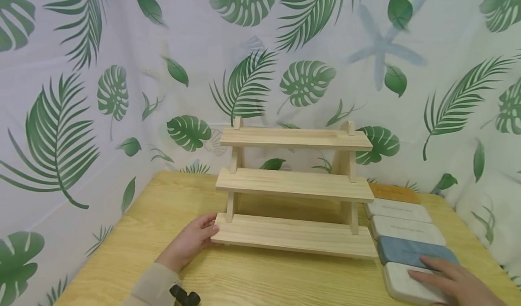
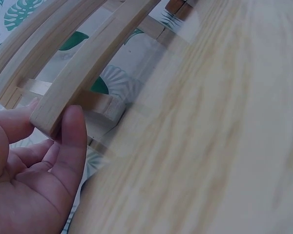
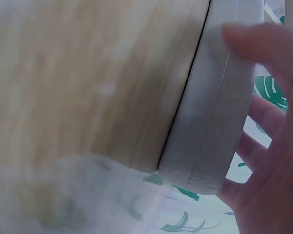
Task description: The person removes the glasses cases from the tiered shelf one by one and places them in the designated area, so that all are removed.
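Observation:
A three-tier pale wooden display stand (image 1: 291,181) stands on the table, its shelves rising toward the back. My left hand (image 1: 195,240) pinches the left end of its bottom shelf (image 2: 63,97), thumb on one face and fingers on the other. At the right, my right hand (image 1: 456,283) rests over the nearest white case (image 1: 407,281), with one fingertip reaching the blue case (image 1: 415,251) behind it. In the right wrist view, the thumb lies against the white case's side (image 3: 205,112), near its seam, while the other fingers extend past its far side.
Beyond the blue case, two more white cases (image 1: 400,211) and an orange case (image 1: 394,193) line up along the stand's right side. The wood-grain table (image 1: 260,279) meets leaf-printed cloth (image 1: 183,93) at the back and sides.

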Demonstrator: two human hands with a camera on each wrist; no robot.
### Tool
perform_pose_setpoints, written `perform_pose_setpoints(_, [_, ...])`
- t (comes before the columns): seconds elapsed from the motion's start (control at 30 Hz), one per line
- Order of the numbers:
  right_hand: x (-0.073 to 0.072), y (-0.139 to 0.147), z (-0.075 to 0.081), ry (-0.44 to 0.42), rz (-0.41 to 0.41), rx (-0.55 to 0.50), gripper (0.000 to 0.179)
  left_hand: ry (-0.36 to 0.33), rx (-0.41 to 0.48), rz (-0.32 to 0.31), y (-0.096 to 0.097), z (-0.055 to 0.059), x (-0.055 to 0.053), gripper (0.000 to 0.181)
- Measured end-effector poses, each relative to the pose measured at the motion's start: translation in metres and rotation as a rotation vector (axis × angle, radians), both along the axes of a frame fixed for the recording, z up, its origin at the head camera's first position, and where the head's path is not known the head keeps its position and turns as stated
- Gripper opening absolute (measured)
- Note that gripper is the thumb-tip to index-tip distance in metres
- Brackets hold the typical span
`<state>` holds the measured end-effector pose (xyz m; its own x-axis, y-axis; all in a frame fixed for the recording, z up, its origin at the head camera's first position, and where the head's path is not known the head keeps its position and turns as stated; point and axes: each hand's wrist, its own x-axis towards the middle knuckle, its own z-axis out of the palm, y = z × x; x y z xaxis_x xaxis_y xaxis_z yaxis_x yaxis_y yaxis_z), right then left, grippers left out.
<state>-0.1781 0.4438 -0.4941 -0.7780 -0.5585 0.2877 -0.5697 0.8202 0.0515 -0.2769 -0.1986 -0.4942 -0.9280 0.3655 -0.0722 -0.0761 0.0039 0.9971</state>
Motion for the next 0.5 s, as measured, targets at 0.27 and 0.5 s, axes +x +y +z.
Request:
perform_pose_setpoints(0.27, [-0.002,-0.024,0.033,0.027,-0.085,-0.124,0.062,-0.022,-0.025,0.035,0.005,0.003,0.001,0.066])
perform_pose_setpoints(0.5, [-0.024,-0.072,0.066,0.063,-0.084,-0.182,0.073,-0.003,-0.18,0.195,-0.003,0.008,-0.001,0.062])
